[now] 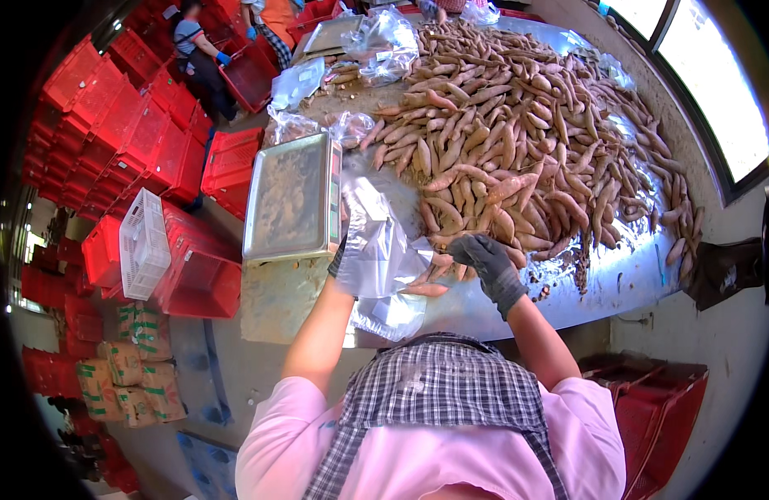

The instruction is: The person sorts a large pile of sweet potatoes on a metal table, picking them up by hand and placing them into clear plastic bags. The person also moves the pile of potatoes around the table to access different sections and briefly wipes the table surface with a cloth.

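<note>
My left hand [338,256], in a dark glove, is mostly hidden behind a clear plastic bag [378,250] that it holds beside the scale. My right hand [481,259], in a dark grey glove, has its fingers bent at the near edge of the sweet potato pile [503,150]. Its fingertips meet the end of a sweet potato [442,259]; whether they grip it is unclear. A few more sweet potatoes lie between the bag and my right hand. More clear plastic [391,315] lies at the table's near edge. The weighing scale's metal tray [287,194] bears only dirt.
The metal table [278,306] fills the middle. Bagged sweet potatoes [353,128] lie behind the scale. Red crates [203,275] and a white crate [146,244] stand at left, with more red crates [653,406] at lower right. Co-workers [200,59] stand at the far left.
</note>
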{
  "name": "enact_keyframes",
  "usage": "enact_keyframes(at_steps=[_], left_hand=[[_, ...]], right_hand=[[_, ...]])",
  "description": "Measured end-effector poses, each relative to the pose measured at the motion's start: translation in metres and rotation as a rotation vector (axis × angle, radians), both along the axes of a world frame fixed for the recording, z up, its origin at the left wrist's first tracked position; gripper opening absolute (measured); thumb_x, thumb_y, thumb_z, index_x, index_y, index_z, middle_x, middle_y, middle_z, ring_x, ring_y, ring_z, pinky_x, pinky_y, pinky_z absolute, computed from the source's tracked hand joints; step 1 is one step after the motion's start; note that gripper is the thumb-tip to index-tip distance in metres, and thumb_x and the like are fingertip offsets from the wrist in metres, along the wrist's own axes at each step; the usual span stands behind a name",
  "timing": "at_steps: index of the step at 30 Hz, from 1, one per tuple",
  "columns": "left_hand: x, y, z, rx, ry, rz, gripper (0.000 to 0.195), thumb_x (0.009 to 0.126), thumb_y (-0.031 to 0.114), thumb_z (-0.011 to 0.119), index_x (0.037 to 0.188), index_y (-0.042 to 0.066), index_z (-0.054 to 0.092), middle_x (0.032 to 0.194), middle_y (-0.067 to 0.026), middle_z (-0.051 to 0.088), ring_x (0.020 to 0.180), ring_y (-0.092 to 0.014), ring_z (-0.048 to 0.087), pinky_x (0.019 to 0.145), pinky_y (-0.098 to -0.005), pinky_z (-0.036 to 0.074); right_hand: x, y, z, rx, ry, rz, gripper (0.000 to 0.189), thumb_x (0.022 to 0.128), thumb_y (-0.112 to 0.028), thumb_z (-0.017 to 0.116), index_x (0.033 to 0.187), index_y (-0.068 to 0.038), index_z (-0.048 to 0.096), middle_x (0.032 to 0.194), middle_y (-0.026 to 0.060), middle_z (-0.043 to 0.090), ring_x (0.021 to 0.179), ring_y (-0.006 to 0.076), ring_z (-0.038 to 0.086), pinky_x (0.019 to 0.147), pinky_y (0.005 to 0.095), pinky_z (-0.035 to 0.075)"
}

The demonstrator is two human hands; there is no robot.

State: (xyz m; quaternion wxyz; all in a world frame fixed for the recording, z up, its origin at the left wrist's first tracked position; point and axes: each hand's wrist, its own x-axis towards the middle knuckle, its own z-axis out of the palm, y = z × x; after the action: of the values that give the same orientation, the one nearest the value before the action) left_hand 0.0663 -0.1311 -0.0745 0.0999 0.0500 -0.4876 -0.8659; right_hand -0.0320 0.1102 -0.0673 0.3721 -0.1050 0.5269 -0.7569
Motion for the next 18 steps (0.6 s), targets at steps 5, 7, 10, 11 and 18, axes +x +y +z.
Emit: enact_keyframes(at_steps=[5, 7, 10, 11, 18], left_hand=[[-0.029, -0.041, -0.120, 0.049, -0.046, -0.210, 0.032, 0.096, 0.022, 0.034, 0.122, 0.007, 0.046, 0.113, -0.0061, 0.055, 0.103, -0.019, 0.053, 0.094, -0.0310, 0.042], [-0.032, -0.014, -0.089, 0.006, -0.029, -0.197, 0.031, 0.093, 0.023, 0.044, 0.120, 0.006, 0.048, 0.105, -0.0064, 0.058, 0.093, -0.019, 0.057, 0.078, -0.0317, 0.050], [-0.001, 0.001, -0.026, -0.192, -0.171, 0.118, 0.035, 0.087, 0.020, 0.060, 0.114, 0.001, 0.050, 0.102, -0.0075, 0.058, 0.084, -0.016, 0.061, 0.067, -0.0265, 0.052], [-0.002, -0.002, -0.024, -0.283, -0.124, 0.210, 0.033, 0.088, 0.022, 0.058, 0.113, 0.001, 0.050, 0.101, -0.0072, 0.058, 0.085, -0.017, 0.061, 0.068, -0.0264, 0.051], [0.021, 0.003, -0.150, -2.001, -0.414, 0.123, 0.079, 0.080, 0.055, 0.050, 0.140, 0.009, 0.029, 0.141, -0.0181, 0.033, 0.132, -0.036, 0.026, 0.110, -0.0491, 0.013]], right_hand=[[0.012, -0.064, -0.033, 0.009, 0.280, 0.255, 0.052, 0.081, -0.021, 0.063, 0.127, -0.005, 0.046, 0.123, 0.0098, 0.051, 0.109, 0.0208, 0.049, 0.090, 0.0327, 0.042], [0.029, -0.082, -0.011, 0.240, 0.692, 0.049, 0.046, 0.084, -0.017, 0.061, 0.126, -0.004, 0.046, 0.111, 0.0063, 0.058, 0.095, 0.0139, 0.053, 0.079, 0.0296, 0.047], [0.010, -0.087, -0.024, 0.361, 0.282, 0.005, 0.032, 0.087, -0.021, 0.057, 0.112, -0.001, 0.057, 0.099, 0.0051, 0.062, 0.087, 0.0151, 0.056, 0.080, 0.0280, 0.045], [0.004, -0.086, -0.036, 0.138, 0.038, -0.139, 0.030, 0.087, -0.020, 0.057, 0.110, -0.002, 0.058, 0.097, 0.0037, 0.062, 0.084, 0.0148, 0.056, 0.077, 0.0276, 0.046], [-0.083, -0.076, -0.129, 0.425, 0.408, -0.417, 0.034, 0.087, -0.023, 0.054, 0.114, -0.002, 0.055, 0.097, 0.0083, 0.061, 0.086, 0.0183, 0.057, 0.076, 0.0311, 0.046]])
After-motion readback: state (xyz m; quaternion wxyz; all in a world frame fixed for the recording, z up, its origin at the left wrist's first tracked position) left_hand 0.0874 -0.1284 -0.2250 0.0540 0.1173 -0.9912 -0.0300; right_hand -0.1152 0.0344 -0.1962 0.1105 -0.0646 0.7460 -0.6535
